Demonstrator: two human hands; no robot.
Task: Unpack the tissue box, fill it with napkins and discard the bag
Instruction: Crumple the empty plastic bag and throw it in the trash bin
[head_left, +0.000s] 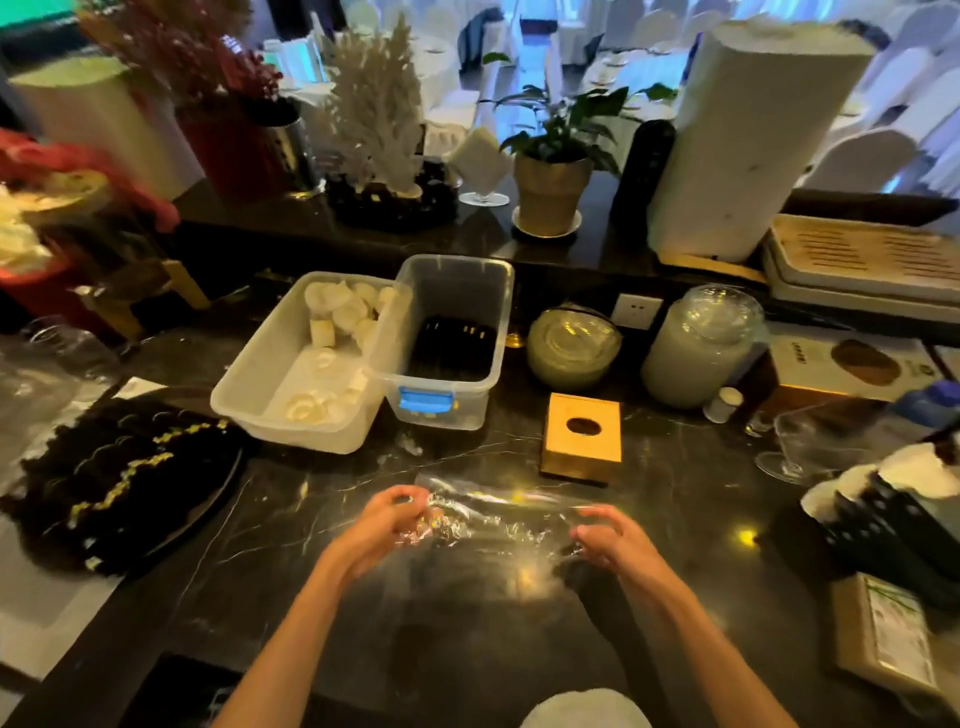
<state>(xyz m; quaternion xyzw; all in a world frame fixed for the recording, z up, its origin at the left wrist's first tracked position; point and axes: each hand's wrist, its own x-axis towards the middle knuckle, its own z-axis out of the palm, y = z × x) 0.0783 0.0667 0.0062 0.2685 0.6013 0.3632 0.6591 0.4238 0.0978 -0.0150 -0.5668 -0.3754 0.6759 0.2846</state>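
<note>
The person's two hands hold a clear plastic bag stretched between them just above the dark marbled bench. The left hand has its fingers curled around a bunched end of the bag, and the right hand pinches the opposite end, so both are closed on the film. The bag looks crumpled and see-through; whether anything is inside cannot be told.

Just beyond the bag, toward the right, the wooden tissue box stands on the bench, unwrapped, with the oval opening in its top facing up. It is apart from both hands. Behind and to its left sit two translucent plastic bins, one holding white pieces and the other dark items. A lidded glass jar stands behind the box to the right.
</note>
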